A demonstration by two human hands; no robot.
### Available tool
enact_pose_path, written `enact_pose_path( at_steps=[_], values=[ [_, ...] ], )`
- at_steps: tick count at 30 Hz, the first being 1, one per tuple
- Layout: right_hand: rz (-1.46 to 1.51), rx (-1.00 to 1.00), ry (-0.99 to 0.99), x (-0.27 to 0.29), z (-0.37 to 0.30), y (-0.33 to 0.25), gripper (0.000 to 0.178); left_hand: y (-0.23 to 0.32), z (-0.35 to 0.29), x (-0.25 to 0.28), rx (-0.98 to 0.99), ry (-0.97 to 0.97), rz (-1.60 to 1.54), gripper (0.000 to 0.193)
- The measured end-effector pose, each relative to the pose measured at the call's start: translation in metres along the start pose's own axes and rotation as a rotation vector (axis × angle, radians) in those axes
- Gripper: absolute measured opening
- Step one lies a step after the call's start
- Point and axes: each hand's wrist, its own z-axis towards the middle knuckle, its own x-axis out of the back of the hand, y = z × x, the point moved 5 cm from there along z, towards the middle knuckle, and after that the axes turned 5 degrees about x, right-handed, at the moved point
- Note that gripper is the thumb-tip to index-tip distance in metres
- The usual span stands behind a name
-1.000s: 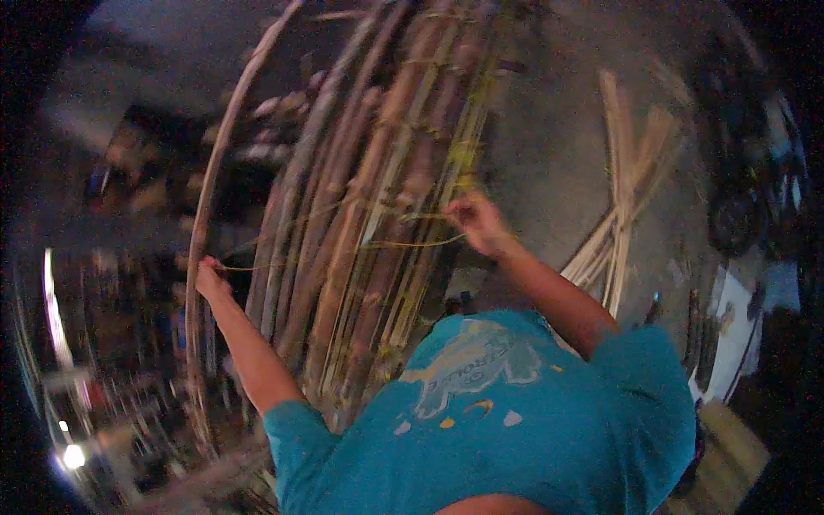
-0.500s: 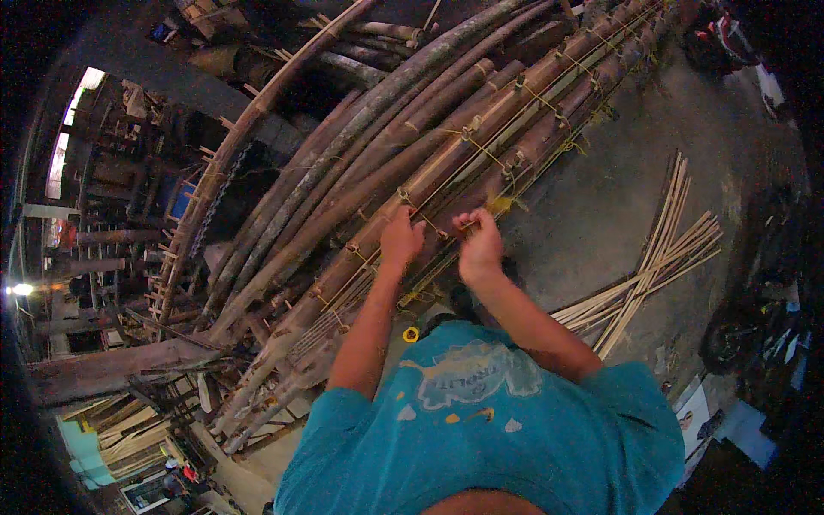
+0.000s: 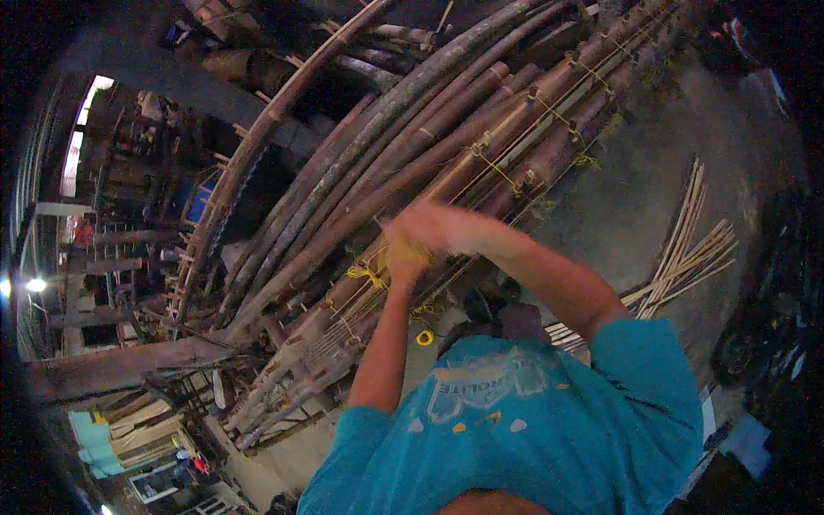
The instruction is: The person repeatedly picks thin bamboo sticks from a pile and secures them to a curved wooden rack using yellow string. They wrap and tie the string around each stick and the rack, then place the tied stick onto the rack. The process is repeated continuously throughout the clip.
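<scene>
The blurred right grip [image 3: 439, 227] partly hides left grip [image 3: 407, 257].

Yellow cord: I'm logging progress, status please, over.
Left hand and right hand overlapping in view; right blurred, grips unclear. Yellow cord bunched beside left hand. Hands hide part of brown poles.

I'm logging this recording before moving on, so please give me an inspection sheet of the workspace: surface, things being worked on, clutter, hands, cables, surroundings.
Surface: grey floor, dimly lit.
Work things: long brown poles lashed crosswise with yellow cord; a loose bunch of yellow cord beside the hands.
Clutter: crossed thin pale strips on the floor at right; small yellow ring near the shirt.
Hands: right hand, blurred, overlaps left hand; grips unclear.
Cables: nothing seen.
Surroundings: dark; lit lamp far left; long curved pole with short pegs.
</scene>
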Motion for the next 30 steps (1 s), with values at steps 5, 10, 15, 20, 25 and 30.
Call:
enact_pose_path(
  at_steps=[5, 10, 15, 20, 25, 30],
  values=[
    [-0.636, 0.114, -0.092, -0.042, -0.125, 0.067, 0.036, 0.011, 0.014, 0.004, -0.026, 0.002, -0.087, 0.032],
    [-0.755, -0.107, -0.121, -0.035, -0.136, 0.09, 0.033, 0.067, 0.076, 0.055, 0.063, -0.005, -0.37, 0.029],
    [-0.968, 0.008, -0.157, -0.052, -0.138, 0.094, 0.02, -0.028, 0.137, -0.013, -0.009, 0.148, 0.059, 0.03],
    [-0.875, -0.03, -0.081, -0.098, -0.131, 0.086, 0.028, -0.045, 0.12, 0.025, -0.238, 0.179, 0.105, 0.03],
    [0.958, -0.747, 0.166, -0.173, -0.142, 0.144, 0.031, -0.107, 0.009, 0.091, 0.187, -0.395, 0.472, 0.03],
    [0.58, -0.194, 1.099, -0.151, -0.067, 0.12, 0.029, -0.098, -0.059, 0.085, 0.039, -0.219, 0.144, 0.025]
  ],
)
